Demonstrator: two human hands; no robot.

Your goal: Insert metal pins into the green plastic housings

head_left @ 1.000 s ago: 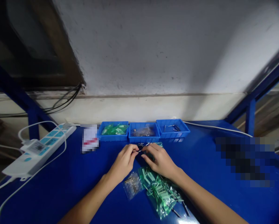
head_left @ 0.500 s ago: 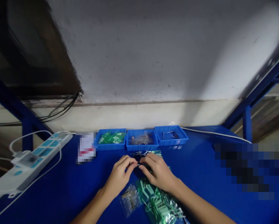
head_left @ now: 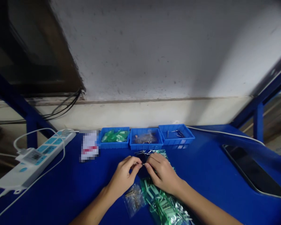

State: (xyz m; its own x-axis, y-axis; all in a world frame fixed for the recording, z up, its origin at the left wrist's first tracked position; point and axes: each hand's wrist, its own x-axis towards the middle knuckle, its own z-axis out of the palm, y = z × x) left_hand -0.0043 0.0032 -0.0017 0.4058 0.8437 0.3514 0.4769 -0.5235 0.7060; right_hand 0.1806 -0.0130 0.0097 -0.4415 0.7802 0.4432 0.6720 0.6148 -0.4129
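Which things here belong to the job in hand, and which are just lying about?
Likely in use: small part at the fingers, loose metal pins, green bags, clear bag, blue bins.
Apparently lying about: phone, power strip, blurred white item.

The person's left hand (head_left: 124, 172) and right hand (head_left: 163, 172) are bare, with slender fingers (head_left: 134, 160); the bare forearms (head_left: 201, 200) taper toward the wrists (head_left: 108, 191).

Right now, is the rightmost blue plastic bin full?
Not full: the rightmost bin holds a few thin metallic rods, its blue floor showing around them.
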